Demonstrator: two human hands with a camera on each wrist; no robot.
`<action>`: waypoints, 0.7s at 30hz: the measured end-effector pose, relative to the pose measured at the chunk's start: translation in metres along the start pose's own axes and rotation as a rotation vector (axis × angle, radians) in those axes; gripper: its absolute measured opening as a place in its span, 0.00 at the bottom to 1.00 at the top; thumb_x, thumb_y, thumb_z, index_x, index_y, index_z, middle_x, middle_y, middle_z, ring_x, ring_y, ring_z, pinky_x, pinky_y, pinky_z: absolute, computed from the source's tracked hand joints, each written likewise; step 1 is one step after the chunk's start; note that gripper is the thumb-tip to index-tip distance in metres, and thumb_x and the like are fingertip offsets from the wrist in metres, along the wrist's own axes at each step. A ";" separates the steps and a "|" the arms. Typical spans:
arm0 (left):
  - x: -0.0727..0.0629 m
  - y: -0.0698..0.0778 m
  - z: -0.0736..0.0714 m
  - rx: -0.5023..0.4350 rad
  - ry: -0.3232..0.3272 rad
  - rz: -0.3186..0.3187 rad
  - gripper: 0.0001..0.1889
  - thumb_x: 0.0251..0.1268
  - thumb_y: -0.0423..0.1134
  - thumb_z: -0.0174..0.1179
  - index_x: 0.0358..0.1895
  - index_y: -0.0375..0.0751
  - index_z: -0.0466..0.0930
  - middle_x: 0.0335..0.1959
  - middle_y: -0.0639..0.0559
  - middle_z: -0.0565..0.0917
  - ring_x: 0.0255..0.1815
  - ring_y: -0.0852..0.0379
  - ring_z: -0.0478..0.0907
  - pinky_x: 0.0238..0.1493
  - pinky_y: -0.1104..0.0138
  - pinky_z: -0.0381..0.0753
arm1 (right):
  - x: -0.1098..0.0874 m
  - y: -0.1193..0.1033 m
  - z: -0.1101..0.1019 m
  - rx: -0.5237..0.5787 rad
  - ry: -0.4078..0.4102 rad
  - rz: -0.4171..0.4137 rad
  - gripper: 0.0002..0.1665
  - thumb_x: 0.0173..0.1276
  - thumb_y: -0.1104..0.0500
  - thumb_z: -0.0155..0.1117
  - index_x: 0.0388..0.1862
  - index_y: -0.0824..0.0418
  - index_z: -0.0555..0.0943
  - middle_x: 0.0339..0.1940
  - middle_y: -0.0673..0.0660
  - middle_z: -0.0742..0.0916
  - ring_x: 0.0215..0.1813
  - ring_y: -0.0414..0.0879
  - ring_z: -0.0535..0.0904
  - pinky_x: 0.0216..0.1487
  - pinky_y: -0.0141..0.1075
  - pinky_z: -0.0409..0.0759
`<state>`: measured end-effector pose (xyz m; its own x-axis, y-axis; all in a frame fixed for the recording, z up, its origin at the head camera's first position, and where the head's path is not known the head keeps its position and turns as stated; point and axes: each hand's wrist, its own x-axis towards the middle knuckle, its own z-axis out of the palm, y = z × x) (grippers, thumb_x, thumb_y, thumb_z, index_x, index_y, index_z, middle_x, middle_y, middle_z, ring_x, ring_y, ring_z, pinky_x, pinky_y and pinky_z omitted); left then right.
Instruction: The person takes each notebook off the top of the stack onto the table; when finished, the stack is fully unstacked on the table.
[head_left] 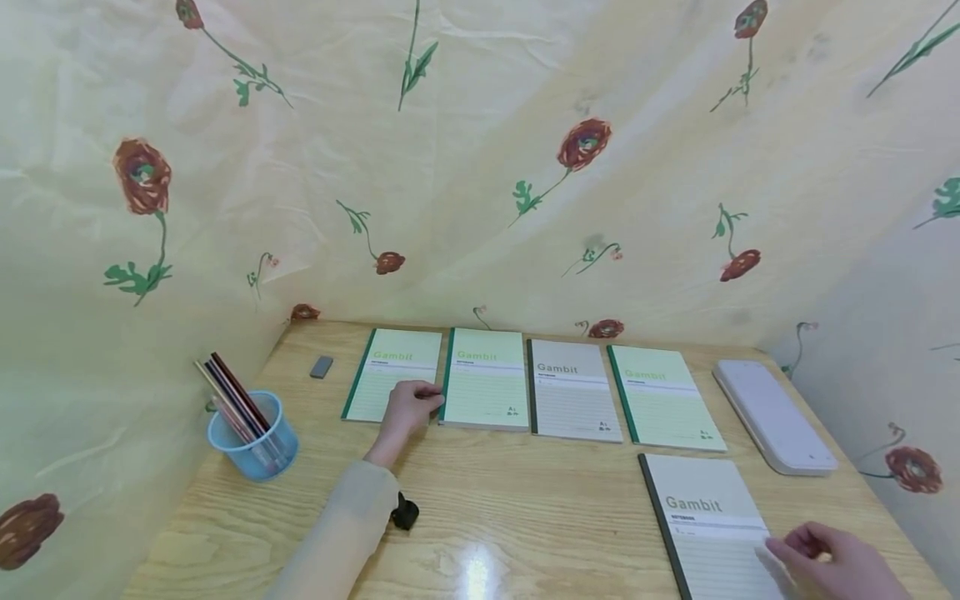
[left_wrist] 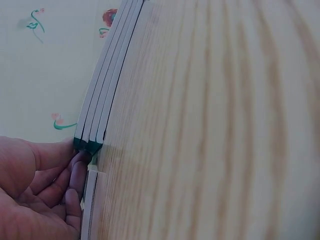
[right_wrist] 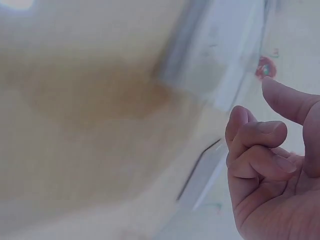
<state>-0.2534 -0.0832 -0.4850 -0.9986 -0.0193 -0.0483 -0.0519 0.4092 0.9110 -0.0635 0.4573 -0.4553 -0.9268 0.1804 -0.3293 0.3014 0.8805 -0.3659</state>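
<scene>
Four notebook piles run along the back of the table, reading "Gambit" on top. My left hand (head_left: 412, 406) reaches to the second one, a green-spined stack of notebooks (head_left: 486, 379). In the left wrist view its thumb and bent fingers pinch the near spine corner of the stack (left_wrist: 104, 95). The leftmost notebook (head_left: 393, 367) lies just under that wrist's far side. At the front right, my right hand (head_left: 832, 560) is beside the right edge of a dark-spined grey notebook (head_left: 712, 529). The right wrist view shows loosely bent fingers (right_wrist: 255, 150), thumb apart, nothing between.
Right of the second stack lie a grey notebook (head_left: 573, 392) and a green-spined one (head_left: 667, 396). A white pencil case (head_left: 772, 414) lies at the far right. On the left stand a blue cup (head_left: 273, 454) of pencils and a small grey eraser (head_left: 322, 367). Floral cloth (head_left: 465, 183) hangs behind.
</scene>
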 end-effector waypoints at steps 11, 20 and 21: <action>0.001 0.000 -0.001 0.000 -0.005 0.006 0.09 0.67 0.32 0.64 0.48 0.33 0.86 0.42 0.45 0.86 0.45 0.50 0.81 0.50 0.57 0.81 | 0.040 -0.096 -0.022 0.012 0.166 -0.384 0.15 0.70 0.50 0.66 0.34 0.62 0.81 0.28 0.50 0.82 0.30 0.41 0.73 0.29 0.34 0.70; 0.000 -0.001 0.000 -0.001 -0.002 0.001 0.10 0.67 0.32 0.64 0.48 0.33 0.86 0.42 0.45 0.86 0.46 0.49 0.81 0.50 0.56 0.80 | 0.088 -0.176 -0.002 0.147 0.059 -0.401 0.22 0.72 0.46 0.63 0.39 0.66 0.82 0.30 0.55 0.83 0.25 0.46 0.76 0.24 0.37 0.74; 0.000 -0.002 0.000 0.001 -0.001 -0.005 0.10 0.67 0.33 0.64 0.48 0.33 0.86 0.42 0.45 0.86 0.46 0.49 0.81 0.51 0.56 0.80 | 0.093 -0.185 0.002 0.157 0.051 -0.411 0.23 0.72 0.46 0.63 0.40 0.67 0.82 0.30 0.56 0.84 0.24 0.46 0.76 0.25 0.37 0.74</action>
<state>-0.2529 -0.0839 -0.4863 -0.9984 -0.0202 -0.0531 -0.0567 0.4098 0.9104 -0.2050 0.3104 -0.4203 -0.9856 -0.1455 -0.0867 -0.0676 0.8073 -0.5863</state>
